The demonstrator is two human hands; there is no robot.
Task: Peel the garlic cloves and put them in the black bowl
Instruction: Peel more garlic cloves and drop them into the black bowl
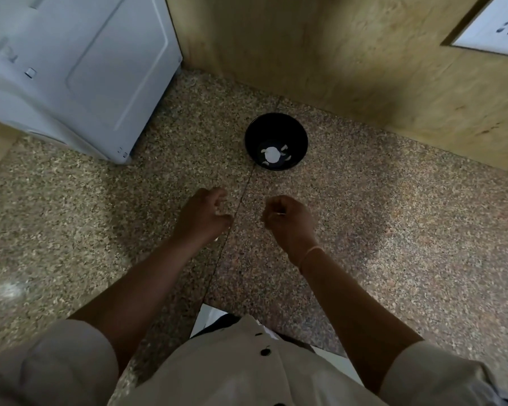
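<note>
A home kitchen: a speckled stone counter [393, 230], a white appliance [79, 68], a wall socket [499, 27] above.

You're looking down at a speckled granite counter [393, 230] with a thin seam running along it. On it stands the black bowl [276, 133] — white garlic pieces [272, 154] inside — well apart from a white appliance [79, 74] at the back left.

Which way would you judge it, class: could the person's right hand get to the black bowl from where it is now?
Probably yes. The right hand hovers just short of the black bowl, with only bare speckled counter between them. The bowl's top is open, white garlic pieces lying inside.
</note>
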